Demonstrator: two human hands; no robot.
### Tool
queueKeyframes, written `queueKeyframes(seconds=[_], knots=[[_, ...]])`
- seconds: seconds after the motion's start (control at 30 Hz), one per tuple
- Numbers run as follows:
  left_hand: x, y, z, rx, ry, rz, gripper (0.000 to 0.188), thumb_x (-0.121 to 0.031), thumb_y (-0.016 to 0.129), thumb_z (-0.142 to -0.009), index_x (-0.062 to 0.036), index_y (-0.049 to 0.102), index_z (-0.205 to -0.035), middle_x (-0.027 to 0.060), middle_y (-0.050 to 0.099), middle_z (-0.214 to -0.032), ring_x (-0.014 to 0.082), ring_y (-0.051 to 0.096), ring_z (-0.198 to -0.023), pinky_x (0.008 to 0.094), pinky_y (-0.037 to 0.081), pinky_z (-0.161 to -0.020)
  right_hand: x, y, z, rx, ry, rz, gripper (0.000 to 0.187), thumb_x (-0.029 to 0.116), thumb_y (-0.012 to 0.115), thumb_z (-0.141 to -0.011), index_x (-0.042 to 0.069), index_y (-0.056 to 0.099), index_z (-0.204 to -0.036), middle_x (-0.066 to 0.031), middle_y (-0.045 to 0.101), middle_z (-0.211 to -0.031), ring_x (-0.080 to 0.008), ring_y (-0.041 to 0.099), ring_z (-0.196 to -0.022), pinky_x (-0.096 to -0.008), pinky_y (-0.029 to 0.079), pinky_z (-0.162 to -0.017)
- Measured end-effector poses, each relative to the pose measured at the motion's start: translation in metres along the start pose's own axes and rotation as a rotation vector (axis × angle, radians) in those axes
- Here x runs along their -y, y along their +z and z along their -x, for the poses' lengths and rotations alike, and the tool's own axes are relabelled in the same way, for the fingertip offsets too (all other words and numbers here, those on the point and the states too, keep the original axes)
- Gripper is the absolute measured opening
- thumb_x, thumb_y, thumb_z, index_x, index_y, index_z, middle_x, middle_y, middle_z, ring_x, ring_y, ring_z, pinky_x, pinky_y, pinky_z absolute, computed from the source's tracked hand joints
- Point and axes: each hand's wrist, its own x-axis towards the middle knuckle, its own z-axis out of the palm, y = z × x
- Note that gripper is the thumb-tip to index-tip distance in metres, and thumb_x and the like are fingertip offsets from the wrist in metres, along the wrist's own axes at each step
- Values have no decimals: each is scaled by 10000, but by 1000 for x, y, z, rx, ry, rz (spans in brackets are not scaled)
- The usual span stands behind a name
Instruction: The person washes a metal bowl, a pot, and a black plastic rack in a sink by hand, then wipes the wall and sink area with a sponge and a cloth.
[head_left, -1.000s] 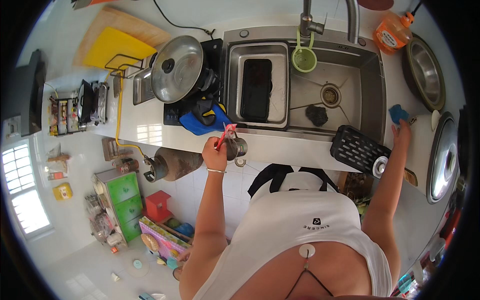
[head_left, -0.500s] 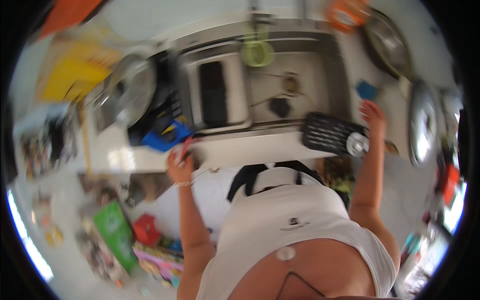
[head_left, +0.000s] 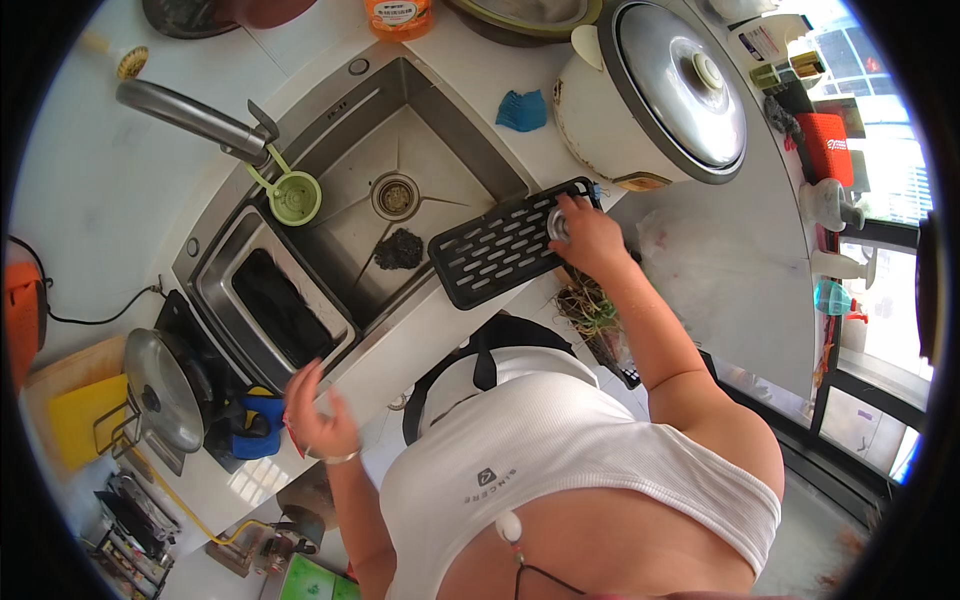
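Right hand (head_left: 590, 240) is down on the near end of the black slotted plastic tray (head_left: 495, 255), fingers over a small round metal piece (head_left: 557, 225) there, possibly a lid, hard to tell. The tray lies across the front rim of the stainless steel sink (head_left: 420, 140). Left hand (head_left: 318, 415) hangs open in the air by the counter edge, close to a blue cloth (head_left: 262, 425). A large cream rice cooker with a metal lid (head_left: 665, 85) stands just beyond the tray.
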Motion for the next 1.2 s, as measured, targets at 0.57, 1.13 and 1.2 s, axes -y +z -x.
queueKeyframes(seconds=[0.57, 1.13, 1.2], knots=[[-31, 196, -66, 543, -421, 123, 300, -207, 690, -679, 35, 553, -792, 185, 614, -755, 366, 598, -713, 407, 485, -679, -9, -28, -2, -31, -42, -997, 670, 94, 725, -673, 15, 478, -1290, -176, 543, -1213, -240, 566, -1011, -340, 468, -873], [-21, 172, -40, 481, -500, 201, 295, -210, 725, -680, 9, 550, -774, 140, 589, -662, 297, 582, -601, 382, 468, -596, 23, -31, 5, -44, -254, -265, 607, 241, 720, -694, -21, 498, -1193, -216, 555, -1115, -379, 506, -1091, -422, 454, -910], [-18, 178, -37, 445, -478, 228, 300, -223, 727, -679, 4, 555, -772, 144, 590, -660, 309, 579, -598, 389, 468, -595, 19, -7, -1, -69, -176, -156, 579, 253, 732, -686, -15, 512, -1150, -209, 563, -1081, -375, 523, -1063, -426, 466, -881]])
